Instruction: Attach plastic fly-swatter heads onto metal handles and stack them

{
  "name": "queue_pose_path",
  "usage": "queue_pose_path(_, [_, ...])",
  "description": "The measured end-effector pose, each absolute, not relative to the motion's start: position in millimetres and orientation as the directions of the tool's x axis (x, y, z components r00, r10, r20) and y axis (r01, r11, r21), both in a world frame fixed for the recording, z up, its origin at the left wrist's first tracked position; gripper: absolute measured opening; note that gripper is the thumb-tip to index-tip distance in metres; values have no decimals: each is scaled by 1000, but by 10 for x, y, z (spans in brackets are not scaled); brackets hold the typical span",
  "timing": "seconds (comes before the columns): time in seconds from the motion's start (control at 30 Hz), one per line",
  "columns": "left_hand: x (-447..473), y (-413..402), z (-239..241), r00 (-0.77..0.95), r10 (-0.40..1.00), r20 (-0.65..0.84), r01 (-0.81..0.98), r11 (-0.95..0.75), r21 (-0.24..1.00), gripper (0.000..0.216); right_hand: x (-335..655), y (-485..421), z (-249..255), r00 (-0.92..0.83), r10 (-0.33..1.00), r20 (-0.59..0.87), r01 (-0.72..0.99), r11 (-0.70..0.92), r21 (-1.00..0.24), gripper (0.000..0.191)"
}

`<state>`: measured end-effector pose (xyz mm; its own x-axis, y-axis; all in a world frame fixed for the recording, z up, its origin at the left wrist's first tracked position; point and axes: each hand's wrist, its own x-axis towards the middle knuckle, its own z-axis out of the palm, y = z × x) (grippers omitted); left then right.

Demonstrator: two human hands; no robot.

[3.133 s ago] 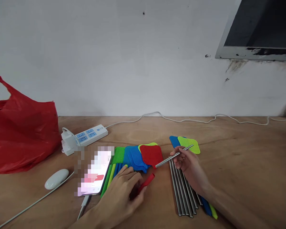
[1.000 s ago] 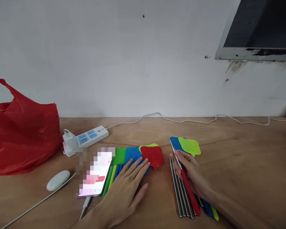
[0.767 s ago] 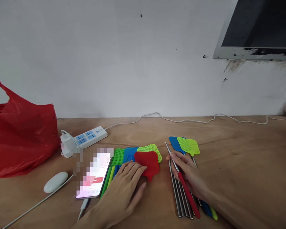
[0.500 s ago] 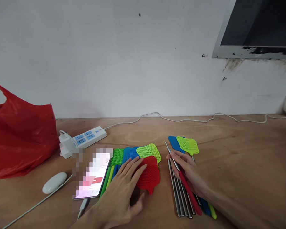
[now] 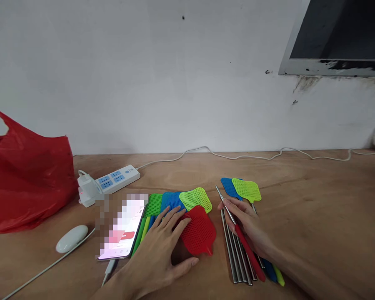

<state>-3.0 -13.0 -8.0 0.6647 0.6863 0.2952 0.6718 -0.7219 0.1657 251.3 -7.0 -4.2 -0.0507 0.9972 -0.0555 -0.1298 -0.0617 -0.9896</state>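
Observation:
My left hand (image 5: 161, 246) lies with fingers stretched and thumb apart, its fingertips touching the edge of a red fly swatter head (image 5: 198, 231). Beneath and behind it are green (image 5: 154, 204), blue (image 5: 173, 201) and yellow-green (image 5: 196, 200) swatter heads, with coloured handles partly covered by the hand. My right hand (image 5: 245, 218) pinches a metal rod with a red grip (image 5: 248, 254), its thin tip pointing up and left. Under that hand lie several bare metal rods (image 5: 236, 258) side by side, next to blue (image 5: 229, 186) and yellow-green (image 5: 246, 190) fly swatters.
A lit phone (image 5: 125, 229) on a charging cable lies left of my left hand. Beyond it are a white power strip (image 5: 125, 177) with a charger, a white mouse (image 5: 71, 238) and a red plastic bag (image 5: 28, 183). A thin cable (image 5: 243, 157) runs along the wall.
The red swatter head has turned and shifted slightly right and toward me. My left thumb has spread outward from it. My right hand and its rod have hardly moved.

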Motion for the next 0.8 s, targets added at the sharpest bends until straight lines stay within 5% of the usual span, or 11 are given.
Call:
queue_pose_path(0.5, [-21, -142, -30, 526, 739, 422, 687, -661, 301, 45, 2513, -77, 22, -96, 992, -83, -38, -87, -996, 43])
queue_pose_path(0.8, [-74, -88, -43, 348, 789, 506, 713, -573, 404, 41, 2577, -108, 50, -472, 868, -154, -32, -192, -981, 40])
